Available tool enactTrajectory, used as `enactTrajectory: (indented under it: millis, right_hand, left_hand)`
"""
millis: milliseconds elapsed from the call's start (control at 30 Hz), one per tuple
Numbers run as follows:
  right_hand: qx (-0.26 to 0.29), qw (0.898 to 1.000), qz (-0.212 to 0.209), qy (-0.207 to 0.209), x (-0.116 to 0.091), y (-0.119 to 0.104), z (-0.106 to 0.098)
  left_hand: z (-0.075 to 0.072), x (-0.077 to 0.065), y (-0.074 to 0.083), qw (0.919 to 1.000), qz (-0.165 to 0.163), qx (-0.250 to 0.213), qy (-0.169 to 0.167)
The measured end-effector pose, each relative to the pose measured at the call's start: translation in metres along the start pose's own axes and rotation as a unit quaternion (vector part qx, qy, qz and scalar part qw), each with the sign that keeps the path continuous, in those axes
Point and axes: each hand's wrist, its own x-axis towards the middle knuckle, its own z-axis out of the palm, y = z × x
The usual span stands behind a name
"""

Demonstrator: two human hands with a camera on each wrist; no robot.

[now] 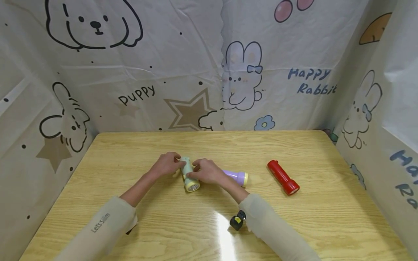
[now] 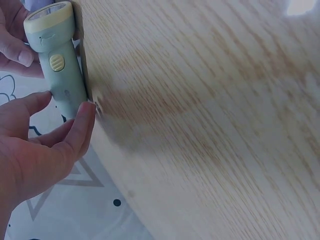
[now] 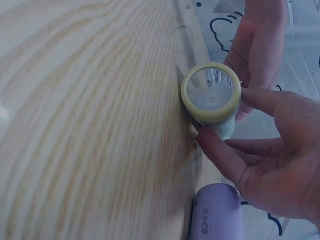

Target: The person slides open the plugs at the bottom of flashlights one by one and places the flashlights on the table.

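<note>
A pale green flashlight (image 1: 187, 172) with a cream-yellow lens ring lies on the table, its lens toward me. My left hand (image 1: 167, 164) pinches its tail end; in the left wrist view, thumb and fingertips sit on opposite sides of the barrel, below the yellow switch (image 2: 57, 62). From the other side my right hand (image 1: 208, 172) grips it near the head; the right wrist view shows thumb and fingers around it just behind the lens ring (image 3: 212, 93). A purple flashlight (image 1: 241, 178) with a yellow end lies right of the green one, partly hidden behind my right hand and wrist.
A red flashlight (image 1: 282, 177) lies farther right on the wooden table (image 1: 156, 232). Beside my right sleeve is a small black object (image 1: 237, 220) with a yellow patch. Printed cloth (image 1: 183, 72) hangs behind the table and along both sides.
</note>
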Motion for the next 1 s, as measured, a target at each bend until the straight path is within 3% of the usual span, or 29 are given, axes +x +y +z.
enactTrajectory:
  millis: [667, 1000]
  right_hand:
    - [-0.003, 1.0, 0.006, 0.0, 0.0054, 0.0008, 0.0022]
    - [0.015, 0.999, 0.033, 0.011, 0.0067, -0.0031, 0.0046]
  left_hand:
    - [0.0019, 0.0031, 0.0, 0.9998, 0.002, -0.021, -0.002]
    - [0.0043, 0.0021, -0.0032, 0.9976, -0.013, -0.068, 0.002]
